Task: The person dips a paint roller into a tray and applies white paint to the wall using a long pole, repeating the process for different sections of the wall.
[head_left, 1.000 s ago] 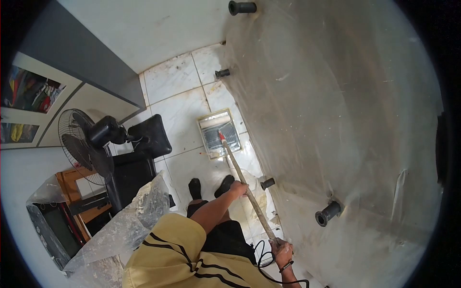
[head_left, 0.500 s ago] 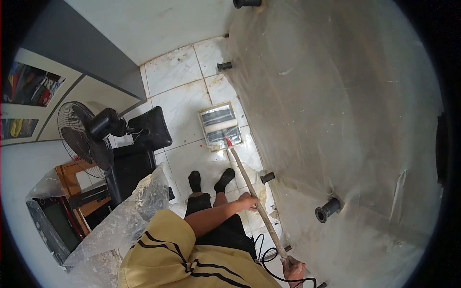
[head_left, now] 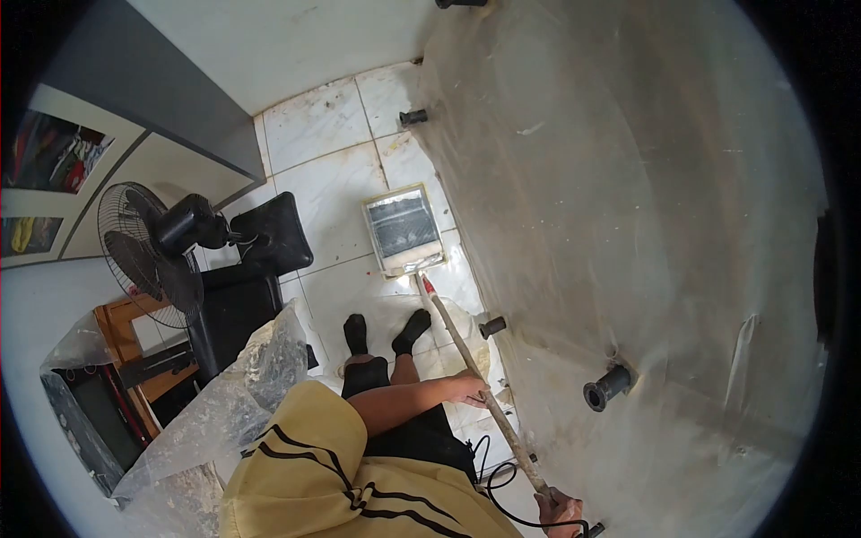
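Note:
A long wooden pole (head_left: 456,341) runs slantwise in front of me, and both hands are wrapped around it. My left hand (head_left: 466,388) grips it midway. Near its lower end, my right hand (head_left: 559,511) is closed on it. At the far end, a red handle (head_left: 428,285) joins a pale paint roller (head_left: 413,260). The roller lies across the near edge of a shallow square tray (head_left: 367,221) on the floor. The tray has a light rim and a dark, shiny inside.
A wall under plastic sheeting (head_left: 574,224) rises on the right, with black pipe stubs (head_left: 608,388) jutting out. To the left are a black fan (head_left: 152,242), a black chair (head_left: 238,314), plastic-covered furniture (head_left: 99,421) and a cabinet (head_left: 179,170). A black cable (head_left: 502,507) loops by my right hand.
The roller has moved from the middle of the tray to its near edge, toward me. The pole and my right hand have shifted slightly down and right.

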`<state>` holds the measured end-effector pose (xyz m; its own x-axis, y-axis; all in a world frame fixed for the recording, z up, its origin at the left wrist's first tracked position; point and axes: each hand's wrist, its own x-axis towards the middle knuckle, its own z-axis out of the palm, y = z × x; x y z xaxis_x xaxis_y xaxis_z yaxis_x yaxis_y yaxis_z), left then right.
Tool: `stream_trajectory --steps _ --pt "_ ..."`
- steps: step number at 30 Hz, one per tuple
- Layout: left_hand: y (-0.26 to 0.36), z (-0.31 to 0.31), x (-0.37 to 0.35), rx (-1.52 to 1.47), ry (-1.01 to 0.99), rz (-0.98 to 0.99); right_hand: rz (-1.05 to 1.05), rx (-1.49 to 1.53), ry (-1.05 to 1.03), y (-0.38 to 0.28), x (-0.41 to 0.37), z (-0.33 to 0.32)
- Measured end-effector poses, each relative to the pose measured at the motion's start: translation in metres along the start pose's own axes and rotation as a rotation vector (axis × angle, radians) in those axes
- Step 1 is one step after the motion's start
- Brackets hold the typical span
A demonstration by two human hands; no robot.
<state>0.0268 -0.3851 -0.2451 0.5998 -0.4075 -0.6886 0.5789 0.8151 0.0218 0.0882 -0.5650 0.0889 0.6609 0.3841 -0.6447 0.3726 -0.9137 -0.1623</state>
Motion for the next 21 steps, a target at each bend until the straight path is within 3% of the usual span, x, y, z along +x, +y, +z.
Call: stream_trajectory --steps 2,11,13,17,21 --pt "0.001 0.001 0.002 -0.006 -0.017 -0.018 -0.074 -0.029 0.038 -0.008 0.000 -0.008" --pt "0.027 -0.020 0.000 -0.058 0.012 -0.021 -0.030 -0.315 0.047 -0.017 0.022 0.013" --pt "0.038 -0.019 -0.008 0.006 0.164 -0.043 -0.003 -0.275 -0.010 0.000 0.029 0.030" --pt "0.036 -0.029 -0.007 0.059 0.195 0.049 -0.113 -0.181 0.042 0.012 0.034 0.043" --pt "0.027 -0.021 -0.005 -0.012 0.107 0.062 0.026 -0.176 -0.046 -0.005 0.028 0.015"
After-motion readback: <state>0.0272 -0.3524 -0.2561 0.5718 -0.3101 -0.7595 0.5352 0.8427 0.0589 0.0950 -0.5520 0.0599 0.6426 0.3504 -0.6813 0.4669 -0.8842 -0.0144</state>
